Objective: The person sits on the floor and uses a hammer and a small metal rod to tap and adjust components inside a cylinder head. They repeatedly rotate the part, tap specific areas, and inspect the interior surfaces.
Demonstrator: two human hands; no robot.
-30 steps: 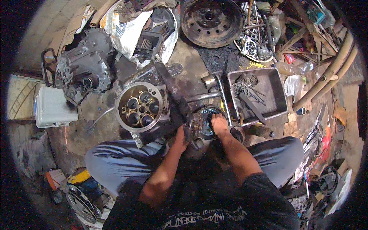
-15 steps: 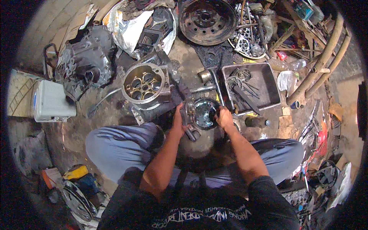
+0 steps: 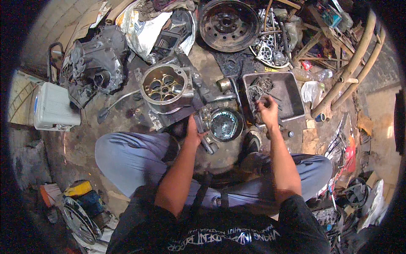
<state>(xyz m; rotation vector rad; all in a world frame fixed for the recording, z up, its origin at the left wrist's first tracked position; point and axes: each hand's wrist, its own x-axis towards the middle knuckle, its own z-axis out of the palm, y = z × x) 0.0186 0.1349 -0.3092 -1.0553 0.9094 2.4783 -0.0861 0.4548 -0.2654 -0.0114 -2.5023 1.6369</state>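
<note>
My left hand (image 3: 194, 132) is closed round a greyish metal part (image 3: 204, 120), with a short metal cylinder (image 3: 210, 147) sticking out below the fingers. Directly right of that hand, a round dark pan (image 3: 241, 127) holds shiny, wet-looking liquid. My right hand (image 3: 268, 111) is over the left side of a grey rectangular tray (image 3: 292, 99), its fingers drawn together. Whatever may be between those fingertips is too small to make out. Near them lie a ringed metal part (image 3: 255, 92) and a coiled cluster of small parts (image 3: 265, 82), both in the tray.
A round metal housing (image 3: 165, 101) with several bores stands left of the pan. A gearbox casing (image 3: 95, 63) and a silvery case (image 3: 57, 108) are farther left. A wheel rim (image 3: 228, 40) lies at the back; a wooden frame (image 3: 353, 76) leans at the right.
My right hand has left the pan's right rim and moved right and up to the tray. My left hand stays on the metal part. The view has shifted slightly.
</note>
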